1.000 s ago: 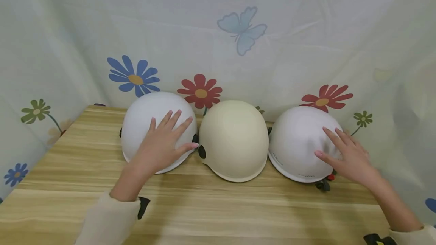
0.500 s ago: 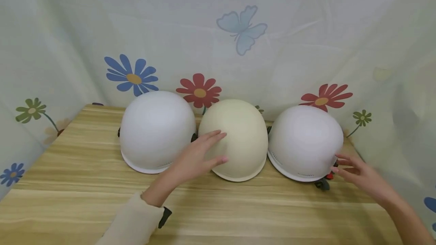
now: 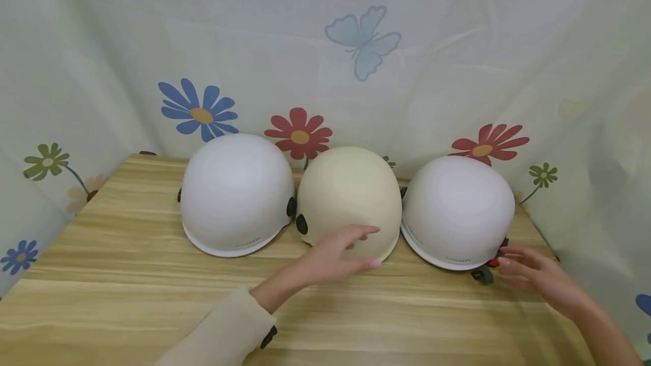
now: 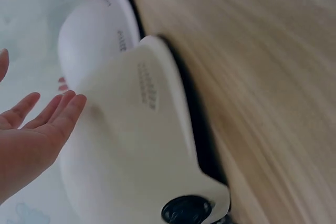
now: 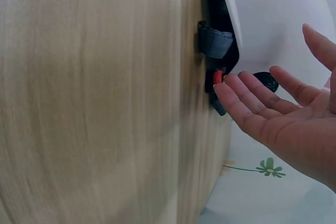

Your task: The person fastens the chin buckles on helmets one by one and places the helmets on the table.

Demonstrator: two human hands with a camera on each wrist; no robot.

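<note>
Three helmets stand side by side, domes up: a white one [image 3: 236,194] at left, a cream one [image 3: 351,191] in the middle, another white one [image 3: 458,208] at right. My left hand [image 3: 335,256], fingers extended, is in front of the cream helmet [image 4: 131,145]; contact cannot be told. At the right helmet's lower right edge is my right hand [image 3: 546,281], fingers loosely bent, beside the strap and red buckle. In the right wrist view the fingertips of that hand [image 5: 294,108] are close to the red buckle part [image 5: 217,76], holding nothing.
The helmets rest on a wood-grain table [image 3: 127,298], near its back edge. Behind and on both sides hangs a pale curtain [image 3: 280,44] printed with flowers and a butterfly. A dark strap [image 3: 482,274] lies at the right helmet's front rim.
My left hand has moved from the left helmet rightward to the front of the cream one. My right hand has come down from the right helmet's dome to its lower right side. The helmets stay put.
</note>
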